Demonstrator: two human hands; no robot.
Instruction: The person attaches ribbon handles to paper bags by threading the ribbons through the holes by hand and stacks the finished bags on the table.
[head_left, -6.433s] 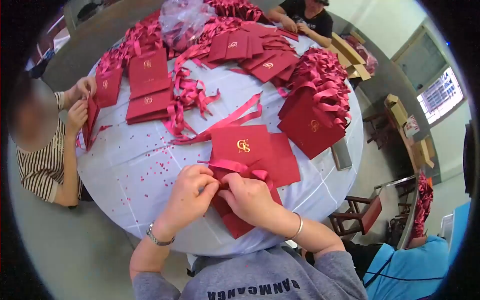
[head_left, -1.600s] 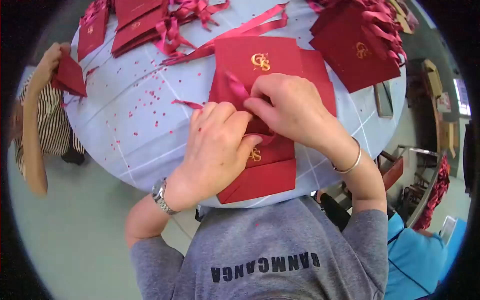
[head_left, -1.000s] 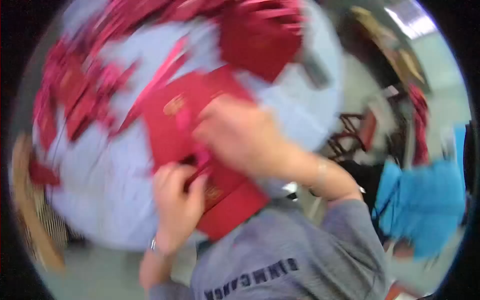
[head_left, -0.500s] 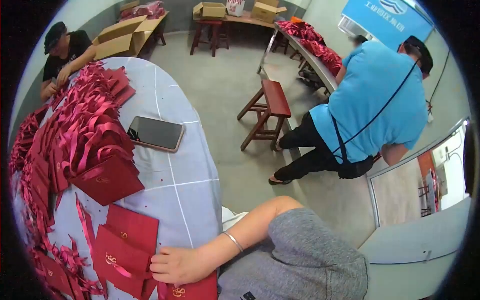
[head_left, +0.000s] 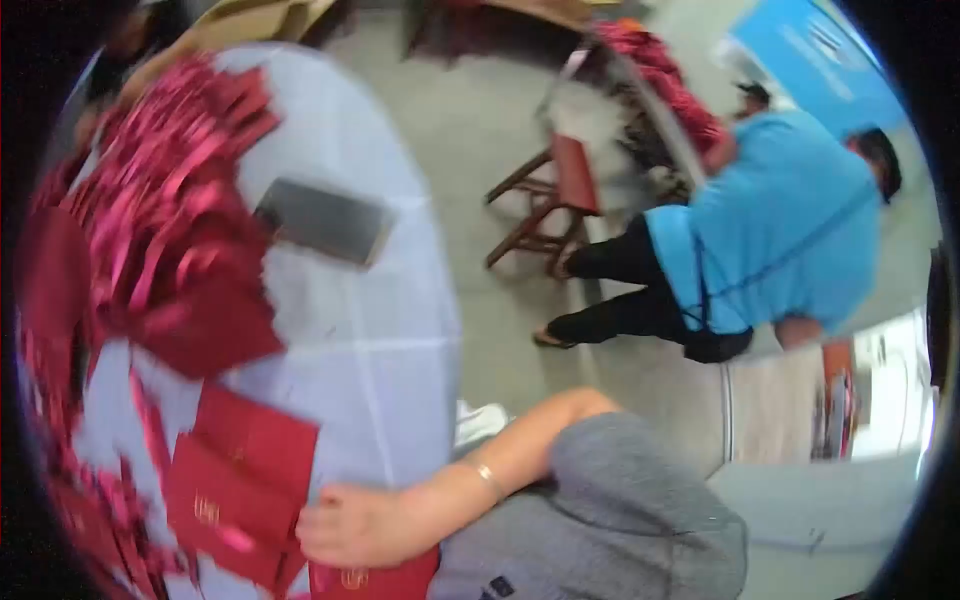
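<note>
My right hand (head_left: 355, 525) rests at the table's near edge, fingers curled over a small red gift bag (head_left: 375, 580) with gold lettering. Motion blur smears the fingers, and the thumb is hidden. Just left of my fingertips, another red gift bag (head_left: 215, 510) with a gold mark and pink ribbon overlaps a further red gift bag (head_left: 270, 440). My left hand is out of view. A blurred dark red shape (head_left: 52, 290) stands at the far left; I cannot make out what holds it.
A large heap of red bags with ribbons (head_left: 180, 210) covers the table's left side, near a phone (head_left: 325, 220). A red stool (head_left: 575, 175) stands beyond the cloth-covered table (head_left: 400, 350). A person in a blue shirt (head_left: 780, 220) works at another table; another person sits upper left.
My view has shifted and blurred. A dark red shape has appeared at the far left. My right hand stays on the bag at the table edge.
</note>
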